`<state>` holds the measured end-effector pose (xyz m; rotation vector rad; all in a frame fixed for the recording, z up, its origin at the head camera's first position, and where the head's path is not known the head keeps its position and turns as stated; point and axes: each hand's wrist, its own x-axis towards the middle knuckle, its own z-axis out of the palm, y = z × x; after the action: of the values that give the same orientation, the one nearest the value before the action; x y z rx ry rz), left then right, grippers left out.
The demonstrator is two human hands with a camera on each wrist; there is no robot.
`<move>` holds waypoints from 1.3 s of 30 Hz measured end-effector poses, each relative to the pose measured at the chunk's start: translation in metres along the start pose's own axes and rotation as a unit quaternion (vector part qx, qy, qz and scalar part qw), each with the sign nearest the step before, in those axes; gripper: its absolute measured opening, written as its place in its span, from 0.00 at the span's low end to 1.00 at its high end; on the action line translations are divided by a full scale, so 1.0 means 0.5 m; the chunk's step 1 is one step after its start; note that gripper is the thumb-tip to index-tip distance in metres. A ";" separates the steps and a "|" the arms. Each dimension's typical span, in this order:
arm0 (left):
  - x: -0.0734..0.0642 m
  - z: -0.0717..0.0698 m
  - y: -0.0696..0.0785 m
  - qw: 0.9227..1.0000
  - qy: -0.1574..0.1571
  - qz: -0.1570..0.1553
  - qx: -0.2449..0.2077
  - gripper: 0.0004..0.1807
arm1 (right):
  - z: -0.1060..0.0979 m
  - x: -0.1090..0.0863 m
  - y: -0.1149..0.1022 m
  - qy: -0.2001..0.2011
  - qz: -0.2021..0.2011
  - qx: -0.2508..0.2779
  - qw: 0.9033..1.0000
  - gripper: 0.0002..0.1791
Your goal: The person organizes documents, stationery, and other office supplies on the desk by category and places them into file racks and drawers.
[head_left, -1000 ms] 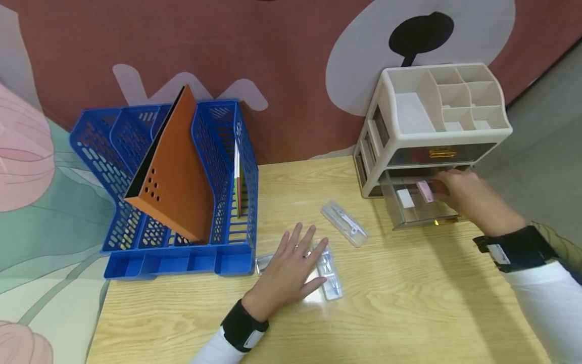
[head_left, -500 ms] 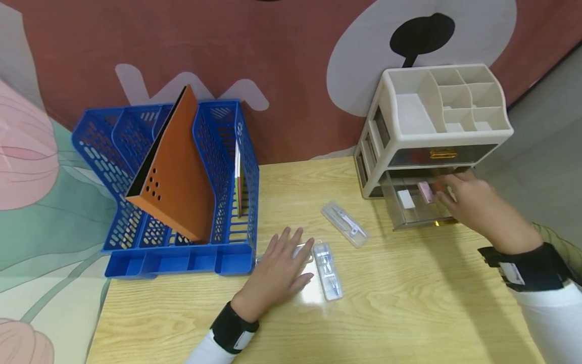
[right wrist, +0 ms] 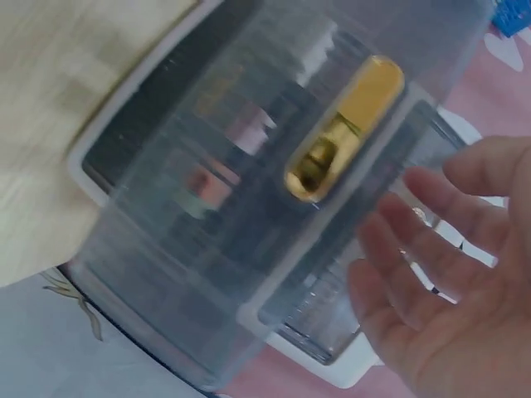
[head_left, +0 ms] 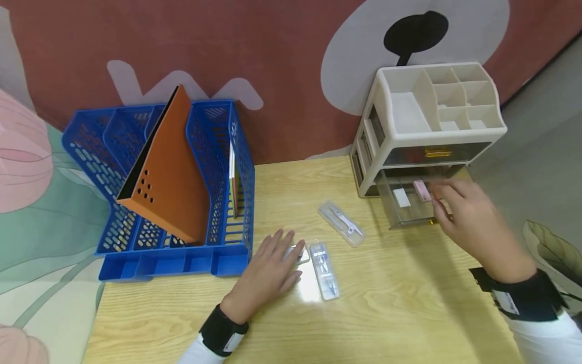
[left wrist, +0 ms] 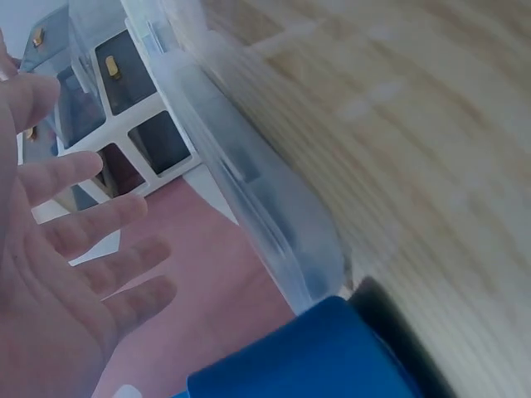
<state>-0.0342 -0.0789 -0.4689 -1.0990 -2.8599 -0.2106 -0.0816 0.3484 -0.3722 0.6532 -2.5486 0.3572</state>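
Observation:
My right hand (head_left: 473,222) hovers over the front right of a pulled-out clear drawer (head_left: 394,218), fingers loosely bent and holding nothing. Inside lie a white block (head_left: 401,197) and a pink block (head_left: 422,191), which look like erasers. The right wrist view shows a third, reddish and green block (right wrist: 207,191) through the plastic, near the drawer's gold handle (right wrist: 344,128). My left hand (head_left: 265,278), fingers spread, is over a clear case (head_left: 302,254) that it partly hides. Beside that are a clear case of small tools (head_left: 325,271) and one with a compass-like tool (head_left: 342,223).
A blue file rack (head_left: 234,260) stands at the left with a tilted orange folder (head_left: 173,177) and thin booklets (head_left: 234,182). The drawer belongs to a white desktop organizer (head_left: 454,135) with open top compartments, against the cloth-covered wall.
My right hand has drawn back toward the drawer's front, and its fingers have loosened. My left hand has slid left and toward me, uncovering more of the tool case.

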 end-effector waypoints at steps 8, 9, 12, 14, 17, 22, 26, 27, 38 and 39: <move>-0.006 -0.004 -0.007 1.000 0.002 -0.004 -0.004 0.34 | 0.016 -0.032 -0.012 0.041 0.040 0.010 0.998 0.16; -0.007 -0.005 -0.008 1.000 0.003 -0.005 -0.004 0.33 | 0.019 -0.037 -0.012 0.049 0.044 0.008 0.998 0.16; -0.008 -0.006 -0.009 1.000 0.004 -0.008 -0.002 0.32 | 0.031 -0.055 -0.015 0.079 0.059 -0.001 0.995 0.17; -0.010 -0.006 -0.011 1.000 0.005 -0.009 -0.007 0.33 | 0.039 -0.067 -0.017 0.105 0.069 -0.006 0.992 0.17; -0.012 -0.005 -0.012 1.000 0.008 -0.011 -0.008 0.35 | 0.052 -0.086 -0.022 0.150 0.090 -0.017 0.984 0.15; -0.014 -0.002 -0.013 1.000 0.016 -0.012 -0.007 0.38 | 0.076 -0.121 -0.020 0.210 0.119 -0.007 0.970 0.11; -0.017 -0.001 -0.013 1.000 0.019 -0.011 -0.006 0.40 | 0.091 -0.146 -0.016 0.208 0.174 0.041 0.962 0.13; -0.017 -0.001 -0.013 1.000 0.019 -0.011 -0.004 0.40 | 0.094 -0.152 -0.015 0.205 0.193 0.058 0.958 0.13; -0.025 0.005 -0.016 1.000 0.029 -0.008 0.006 0.42 | 0.108 -0.155 -0.043 0.292 0.431 0.613 0.595 0.05; -0.026 0.006 -0.016 0.999 0.030 -0.007 0.005 0.42 | 0.106 -0.155 -0.043 0.297 0.418 0.659 0.550 0.04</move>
<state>-0.0299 -0.0928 -0.4743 -1.0517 -2.8132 -0.2263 -0.0314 0.3407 -0.4543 -0.3872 -1.2739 2.3992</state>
